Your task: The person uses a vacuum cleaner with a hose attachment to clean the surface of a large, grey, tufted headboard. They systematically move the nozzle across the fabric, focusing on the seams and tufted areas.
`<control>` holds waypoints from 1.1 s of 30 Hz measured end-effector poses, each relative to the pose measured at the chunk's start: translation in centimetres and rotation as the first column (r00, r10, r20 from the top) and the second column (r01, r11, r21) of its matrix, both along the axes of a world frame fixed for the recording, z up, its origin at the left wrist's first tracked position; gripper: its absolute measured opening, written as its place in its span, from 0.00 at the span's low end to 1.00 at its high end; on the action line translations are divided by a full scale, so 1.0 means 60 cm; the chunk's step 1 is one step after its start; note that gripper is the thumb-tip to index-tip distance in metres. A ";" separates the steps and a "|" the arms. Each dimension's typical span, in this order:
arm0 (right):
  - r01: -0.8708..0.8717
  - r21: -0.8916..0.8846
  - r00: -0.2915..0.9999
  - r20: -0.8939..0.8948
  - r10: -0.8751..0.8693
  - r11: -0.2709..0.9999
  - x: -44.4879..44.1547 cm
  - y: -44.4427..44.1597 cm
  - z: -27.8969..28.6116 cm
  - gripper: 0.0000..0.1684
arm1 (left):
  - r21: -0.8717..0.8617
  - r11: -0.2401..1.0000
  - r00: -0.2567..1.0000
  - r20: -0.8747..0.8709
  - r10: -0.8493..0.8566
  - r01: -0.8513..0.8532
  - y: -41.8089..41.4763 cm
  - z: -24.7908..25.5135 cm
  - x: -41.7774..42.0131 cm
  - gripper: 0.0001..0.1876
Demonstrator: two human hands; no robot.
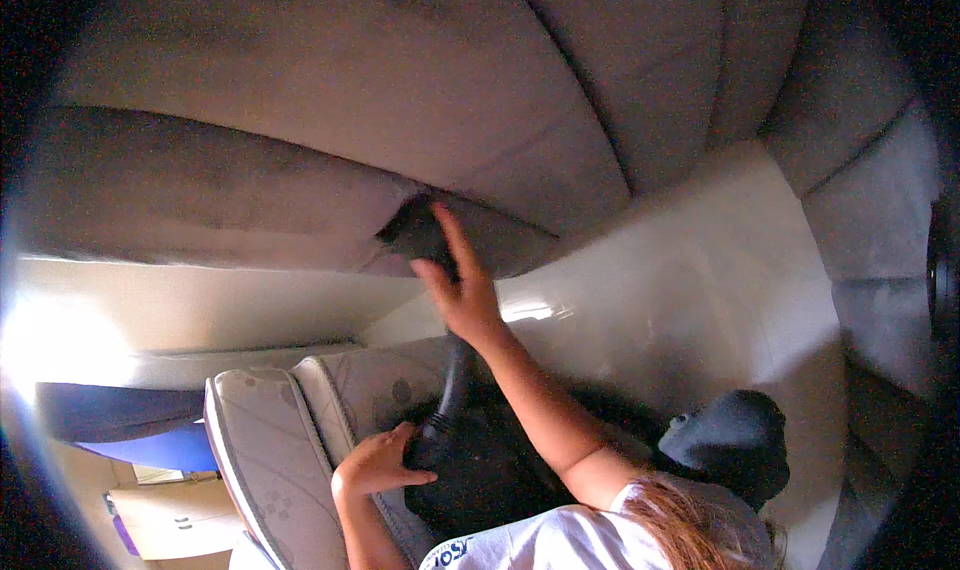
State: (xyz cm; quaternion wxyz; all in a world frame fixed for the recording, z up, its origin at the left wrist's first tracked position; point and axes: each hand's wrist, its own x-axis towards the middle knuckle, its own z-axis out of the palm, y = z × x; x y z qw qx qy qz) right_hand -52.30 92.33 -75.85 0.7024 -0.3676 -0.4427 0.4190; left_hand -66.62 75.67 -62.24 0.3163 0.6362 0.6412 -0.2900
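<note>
A grey upholstered piece (360,67), apparently a sofa, fills the upper part of the view, with dark seams between its cushions. My right hand (469,300) grips a black nozzle (420,228), which looks like a vacuum upholstery tool. Its wide end lies against the fabric just below a seam, and my index finger stretches along it. A dark curved tube (454,378) runs down from behind my right wrist. Around the ribbed cuff at the tube's lower end, my left hand (379,461) is closed. Below the cuff, dark shadow hides where the tube leads.
Patterned mattresses (274,442) stand at the lower left. Beyond them are a blue item (150,450) and a pale cabinet (176,521). A glossy pale floor (660,285) stretches to the right, with a dark rounded object (727,439) of unclear kind. More grey upholstery (874,217) borders the right.
</note>
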 end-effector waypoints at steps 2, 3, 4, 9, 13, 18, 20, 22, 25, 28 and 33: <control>-0.235 -0.268 0.925 -0.356 0.131 0.934 -0.043 -0.011 -0.095 0.37 | 0.018 1.000 0.994 -0.105 0.010 -0.008 -0.003 -0.015 -0.027 0.39; -0.371 -0.351 0.816 -0.566 0.121 0.860 -0.064 -0.019 -0.144 0.37 | 0.033 0.999 0.991 -0.132 0.033 -0.029 -0.002 -0.026 -0.030 0.38; -0.293 -0.463 0.881 -0.470 0.048 0.837 -0.051 -0.019 -0.181 0.37 | 0.024 0.998 0.992 -0.107 0.062 -0.060 0.019 -0.029 -0.012 0.37; -0.386 -0.631 0.870 -0.492 0.037 0.672 -0.095 -0.013 -0.374 0.35 | 0.024 0.997 0.994 0.086 0.065 -0.067 0.121 -0.096 -0.002 0.34; -0.604 -0.513 0.750 -0.625 0.217 0.610 -0.058 -0.045 -0.442 0.31 | 0.113 0.993 0.992 0.113 -0.052 0.039 0.082 -0.105 0.077 0.31; -0.380 -0.280 0.819 -0.544 0.180 0.881 -0.110 -0.045 -0.165 0.40 | 0.221 0.975 1.000 -0.010 -0.027 0.029 -0.021 0.086 0.069 0.35; -0.351 -0.240 0.884 -0.403 0.236 0.905 -0.045 -0.051 -0.118 0.40 | 0.235 0.972 1.000 0.028 -0.008 0.001 -0.055 0.097 0.093 0.35; -0.318 -0.158 0.920 -0.291 0.264 0.935 0.043 -0.052 -0.038 0.40 | 0.228 0.974 0.992 0.123 -0.030 0.001 -0.069 0.094 0.116 0.36; -0.269 -0.045 0.944 -0.210 0.254 0.962 0.130 -0.028 0.036 0.39 | 0.213 0.977 0.996 0.090 0.000 -0.019 -0.053 0.076 0.149 0.39; -0.158 -0.124 0.963 -0.238 0.125 0.980 0.130 -0.014 -0.030 0.39 | 0.111 0.993 0.999 -0.030 -0.028 0.031 -0.014 0.054 0.191 0.38; -0.088 -0.563 0.937 -0.326 -0.123 0.822 0.192 -0.008 -0.306 0.39 | 0.159 0.977 0.987 0.052 -0.149 0.140 0.073 -0.058 0.223 0.34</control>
